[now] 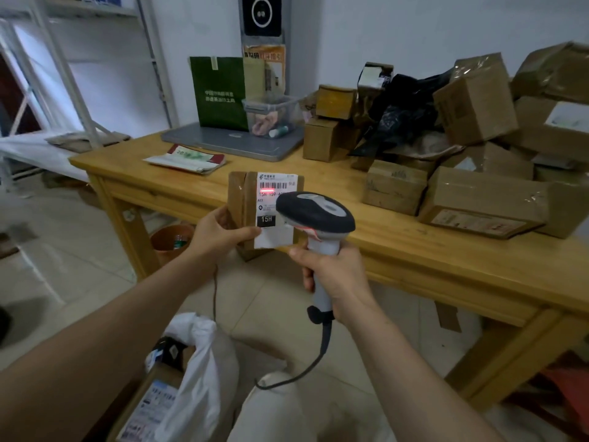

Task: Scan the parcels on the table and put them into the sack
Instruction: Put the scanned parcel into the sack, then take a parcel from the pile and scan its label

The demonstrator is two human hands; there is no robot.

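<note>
Worktop: the long wooden worktop (pixel 414 247) runs across in front of you, from the far left to the near right.
Pile of parcels: a pile of parcels (pixel 478 199), brown cartons and a few black bags, is heaped on the right half of the worktop, some stacked and tilted against each other.
Sack: the white sack (pixel 197 378) sits on the floor just by your left knee with its mouth open. A labelled carton (pixel 153 406) lies inside it.
Laptop: a grey closed laptop (pixel 223 140) lies flat at the back left of the worktop.
Green bag: a green paper bag (pixel 220 90) stands upright on the back of the laptop, with a clear plastic box (pixel 271 113) just to its right.
Parcel: you hold one small brown parcel (pixel 245 202) upright in the air in front of the worktop's near edge, its labelled face turned toward you.
Scanner: the grey and black scanner (pixel 315 215) points its head at that parcel from just to the right. Its cable (pixel 322 349) hangs down from the handle and curves toward your lap.
Left hand: your left hand (pixel 220 232) grips the parcel at its lower left corner, with the thumb across the front.
Right hand: your right hand (pixel 334 275) is wrapped round the scanner's handle, with the fingers curled tight on it.
Label: the white label (pixel 274 199) covers the right part of the parcel's face, and the scanner's head hides part of it.
Red line: a red scan line (pixel 267 190) glows just under the barcode near the top of the label.
</note>
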